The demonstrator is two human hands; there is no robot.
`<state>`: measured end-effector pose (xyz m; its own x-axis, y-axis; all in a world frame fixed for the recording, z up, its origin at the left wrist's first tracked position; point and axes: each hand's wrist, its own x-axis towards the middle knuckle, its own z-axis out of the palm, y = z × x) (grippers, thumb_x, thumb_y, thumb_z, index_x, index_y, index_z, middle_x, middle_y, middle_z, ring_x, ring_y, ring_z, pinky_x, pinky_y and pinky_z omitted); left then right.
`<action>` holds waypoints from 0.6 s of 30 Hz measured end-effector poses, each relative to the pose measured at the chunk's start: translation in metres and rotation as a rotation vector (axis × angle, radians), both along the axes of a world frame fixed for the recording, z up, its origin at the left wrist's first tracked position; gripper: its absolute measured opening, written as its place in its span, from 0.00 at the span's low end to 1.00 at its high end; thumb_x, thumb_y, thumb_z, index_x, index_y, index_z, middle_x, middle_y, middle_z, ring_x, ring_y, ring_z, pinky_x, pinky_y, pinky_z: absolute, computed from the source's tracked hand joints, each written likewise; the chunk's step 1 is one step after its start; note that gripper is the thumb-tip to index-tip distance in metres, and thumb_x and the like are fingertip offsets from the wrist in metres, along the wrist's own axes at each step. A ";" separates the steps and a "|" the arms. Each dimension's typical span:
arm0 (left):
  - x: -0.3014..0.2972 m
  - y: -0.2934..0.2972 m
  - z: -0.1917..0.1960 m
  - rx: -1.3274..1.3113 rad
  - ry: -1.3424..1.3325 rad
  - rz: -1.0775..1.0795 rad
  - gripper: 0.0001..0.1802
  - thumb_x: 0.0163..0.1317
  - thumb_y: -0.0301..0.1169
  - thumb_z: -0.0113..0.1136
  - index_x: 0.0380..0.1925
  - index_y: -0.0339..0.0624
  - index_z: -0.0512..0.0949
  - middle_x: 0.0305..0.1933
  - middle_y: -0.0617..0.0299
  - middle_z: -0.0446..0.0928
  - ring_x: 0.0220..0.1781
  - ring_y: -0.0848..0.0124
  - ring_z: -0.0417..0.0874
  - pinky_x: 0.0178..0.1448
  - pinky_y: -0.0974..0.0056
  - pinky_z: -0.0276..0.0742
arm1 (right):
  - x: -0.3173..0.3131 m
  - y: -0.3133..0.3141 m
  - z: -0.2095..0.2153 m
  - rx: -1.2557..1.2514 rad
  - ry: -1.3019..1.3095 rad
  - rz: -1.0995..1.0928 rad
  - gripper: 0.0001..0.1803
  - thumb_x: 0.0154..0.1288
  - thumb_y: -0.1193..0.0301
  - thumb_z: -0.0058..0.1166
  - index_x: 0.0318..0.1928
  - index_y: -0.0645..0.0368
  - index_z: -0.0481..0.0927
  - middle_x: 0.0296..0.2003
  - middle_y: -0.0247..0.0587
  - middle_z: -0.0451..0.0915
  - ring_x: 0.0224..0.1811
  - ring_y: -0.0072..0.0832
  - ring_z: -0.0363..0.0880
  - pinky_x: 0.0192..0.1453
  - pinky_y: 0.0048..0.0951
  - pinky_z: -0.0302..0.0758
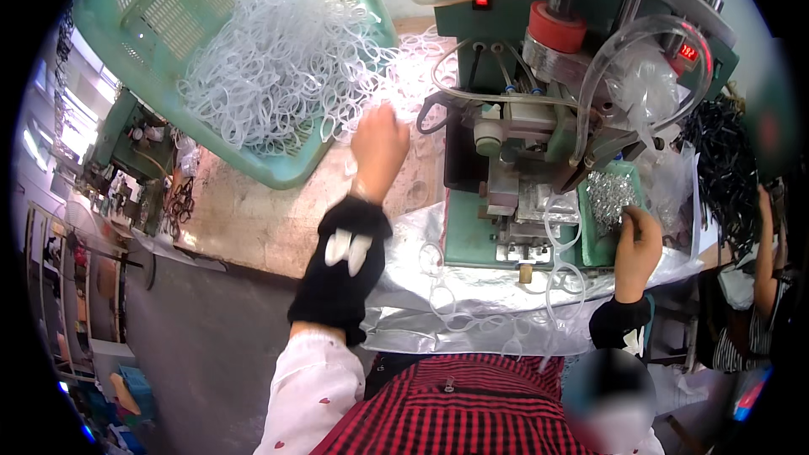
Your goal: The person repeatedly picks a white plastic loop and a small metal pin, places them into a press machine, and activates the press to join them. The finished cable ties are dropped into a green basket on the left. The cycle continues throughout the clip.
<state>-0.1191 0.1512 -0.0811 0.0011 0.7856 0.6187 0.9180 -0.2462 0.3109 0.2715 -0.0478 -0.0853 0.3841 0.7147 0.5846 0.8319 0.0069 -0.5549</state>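
Note:
My left hand (379,147) reaches to the edge of a heap of clear plastic eyeglass frames (270,59), its fingers curled. Whatever is in those fingers is hidden. The heap fills a green basket (291,170) and spills onto the wooden table. At the right, my right hand (638,244) is at a small green tray (600,254) of tiny shiny metal parts (608,198), thumb and fingertips drawn together. Anything pinched there is too small to make out. One clear frame (566,293) hangs at the front of a green press machine (472,223), between my hands.
Clear hoses (590,118) and a red collar (556,27) belong to the machine's upper part. Silvery sheeting (497,307) with more clear frames covers the table's front edge. A dark heap (723,168) lies at the right, and another person's arm (765,244) shows beyond it.

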 end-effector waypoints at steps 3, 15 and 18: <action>-0.013 0.073 -0.010 0.017 0.135 -0.247 0.09 0.57 0.31 0.58 0.39 0.46 0.81 0.39 0.53 0.80 0.46 0.51 0.80 0.49 0.50 0.78 | -0.014 0.019 0.010 0.034 0.147 0.092 0.07 0.63 0.77 0.59 0.42 0.63 0.84 0.37 0.45 0.85 0.40 0.38 0.83 0.47 0.33 0.76; -0.076 -0.027 0.013 -0.144 0.214 -0.274 0.08 0.55 0.28 0.62 0.36 0.44 0.84 0.37 0.55 0.82 0.42 0.53 0.81 0.46 0.53 0.77 | -0.024 -0.029 0.052 -0.045 0.306 0.232 0.08 0.56 0.82 0.61 0.38 0.66 0.84 0.34 0.40 0.83 0.38 0.30 0.80 0.49 0.27 0.73; -0.047 -0.064 -0.003 -0.413 0.311 -0.325 0.05 0.52 0.30 0.63 0.25 0.41 0.84 0.31 0.51 0.81 0.37 0.50 0.83 0.40 0.51 0.78 | -0.056 0.002 0.087 -0.056 0.419 0.438 0.10 0.55 0.80 0.62 0.39 0.65 0.85 0.39 0.44 0.85 0.42 0.32 0.82 0.51 0.28 0.75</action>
<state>-0.1663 0.0871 -0.0837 0.4129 0.8895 0.1956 0.8792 -0.4453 0.1695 0.2151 -0.0458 0.0012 0.2363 0.8837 0.4041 0.4686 0.2607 -0.8441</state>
